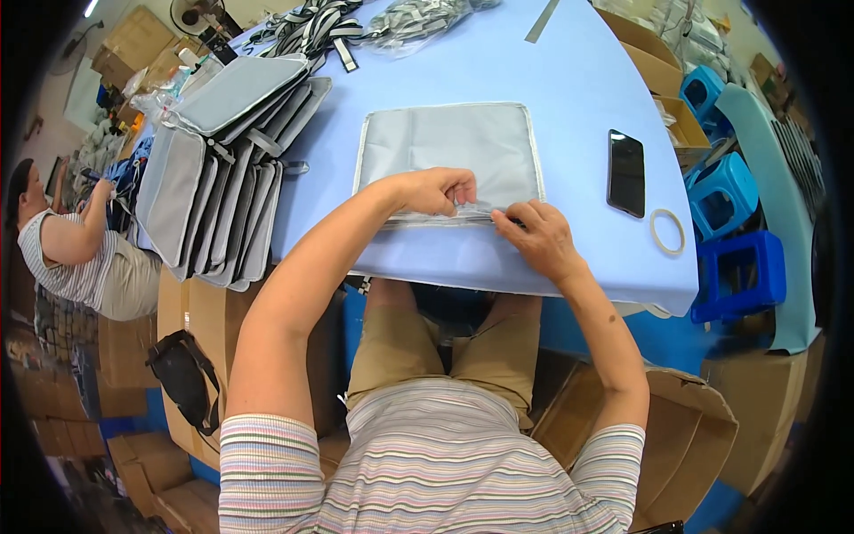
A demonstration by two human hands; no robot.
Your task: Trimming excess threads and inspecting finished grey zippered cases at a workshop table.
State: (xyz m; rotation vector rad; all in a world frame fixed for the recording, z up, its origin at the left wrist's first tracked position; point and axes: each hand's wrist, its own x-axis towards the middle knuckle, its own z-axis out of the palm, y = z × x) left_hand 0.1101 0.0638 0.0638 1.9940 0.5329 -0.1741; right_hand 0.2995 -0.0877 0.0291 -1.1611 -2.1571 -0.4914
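Note:
A flat grey fabric pouch [449, 133] with pale bound edges lies on the blue tabletop in front of me. My left hand [438, 190] is over its near part, fingers curled in a pinch close to the near edge; what sits between the fingertips is too small to make out. At the near right corner, my right hand [538, 236] has thumb and fingers closed on the pouch's edge. Several layers show along that near edge. To the left, a stack of similar grey pouches [169, 200] stands fanned out, partly tilted, some with short straps.
A black phone [626, 173] and a tape roll [666, 232] lie on the right. Black-and-white straps [311, 31] and a plastic bag [414, 22] lie at the far side. Blue stools [737, 276] stand beyond the right edge. Another person [84, 240] works at far left.

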